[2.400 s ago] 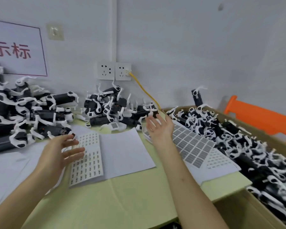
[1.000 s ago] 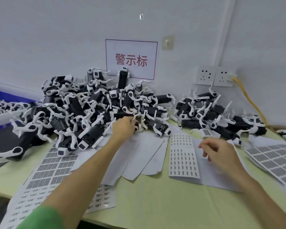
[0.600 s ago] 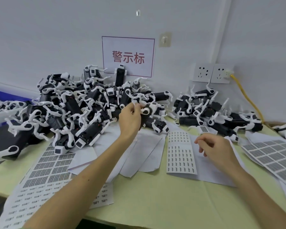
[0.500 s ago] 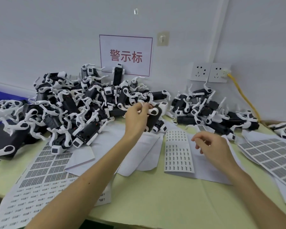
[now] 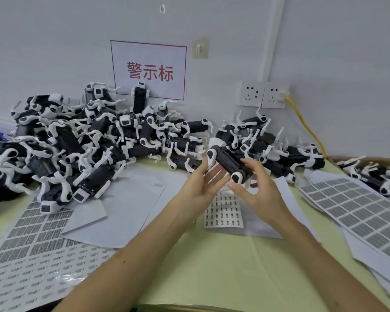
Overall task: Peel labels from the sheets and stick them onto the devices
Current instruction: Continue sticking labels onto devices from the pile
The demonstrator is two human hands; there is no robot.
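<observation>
The black cylindrical plastic device with white end caps (image 5: 229, 162) is probably light and rigid, with a smooth barrel that could slip. Grip it by that dark barrel, not the white fittings. You hold it above the small white printed label sheet (image 5: 223, 212), in front of the heaped pile of matching devices (image 5: 99, 143). Your right hand (image 5: 260, 190) curls round its near end. Your left hand (image 5: 199, 188) supports it from beneath, fingers nearly straight.

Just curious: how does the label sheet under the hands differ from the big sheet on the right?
The small sheet is narrow, with tiny dark labels; the right sheet is wider, with bigger grey rectangles. The small sheet lies straight to the viewer; the right sheet lies slanted. Both lie flat.
</observation>
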